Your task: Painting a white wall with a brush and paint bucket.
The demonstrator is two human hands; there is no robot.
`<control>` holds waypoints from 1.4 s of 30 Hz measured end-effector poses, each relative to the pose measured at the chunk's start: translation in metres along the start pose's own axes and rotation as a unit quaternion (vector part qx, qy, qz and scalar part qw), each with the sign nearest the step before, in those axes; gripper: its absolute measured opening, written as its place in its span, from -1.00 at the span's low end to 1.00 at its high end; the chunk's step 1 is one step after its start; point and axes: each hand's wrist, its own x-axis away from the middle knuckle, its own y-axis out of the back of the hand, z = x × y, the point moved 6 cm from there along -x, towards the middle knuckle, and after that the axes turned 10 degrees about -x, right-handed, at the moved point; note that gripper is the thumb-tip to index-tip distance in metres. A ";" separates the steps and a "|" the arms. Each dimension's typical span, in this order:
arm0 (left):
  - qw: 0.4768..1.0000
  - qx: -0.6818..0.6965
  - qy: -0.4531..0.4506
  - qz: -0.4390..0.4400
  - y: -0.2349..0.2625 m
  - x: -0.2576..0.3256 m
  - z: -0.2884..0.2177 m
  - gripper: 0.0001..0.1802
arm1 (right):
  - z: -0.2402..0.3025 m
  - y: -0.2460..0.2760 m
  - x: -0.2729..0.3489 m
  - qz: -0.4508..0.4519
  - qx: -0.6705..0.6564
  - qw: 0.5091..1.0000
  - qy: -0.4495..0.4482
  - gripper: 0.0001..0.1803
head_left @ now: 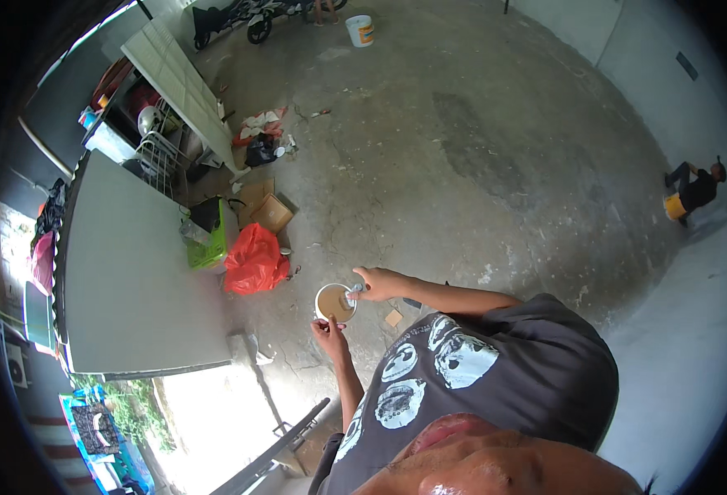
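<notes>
A: Where is the cup?

B: The white cup [335,302], with light brown liquid in it, is held out over the cracked concrete floor [479,140]. The left hand [328,333] pinches its near rim, fingers closed on it.

A: And the other one?

B: The right hand [377,283] is closed on a small metal thing at the cup's far rim, perhaps a spoon; it's too small to tell. A red bag [254,260] lies just left of them.

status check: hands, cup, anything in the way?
Left hand grips white cup of light-brown liquid by its rim. Right hand holds small object, likely a spoon, at cup's edge. Nothing between hands and cup; red bag lies apart.
</notes>
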 end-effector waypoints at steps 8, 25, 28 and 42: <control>1.000 -0.003 0.018 -0.012 0.010 0.013 0.025 -0.77 | -0.014 -0.029 0.006 0.088 -0.013 0.995 -0.039 0.07; 0.986 0.126 0.107 -0.007 0.026 0.014 0.014 -0.76 | -0.077 -0.076 0.002 0.186 -0.020 0.982 -0.006 0.39; 0.979 0.160 0.124 0.014 0.020 0.014 -0.015 -0.77 | -0.061 -0.069 -0.008 0.084 0.011 0.992 0.098 0.42; 0.969 0.202 0.110 0.091 0.011 0.021 -0.073 -0.79 | 0.005 -0.027 0.008 -0.053 0.011 0.956 0.288 0.48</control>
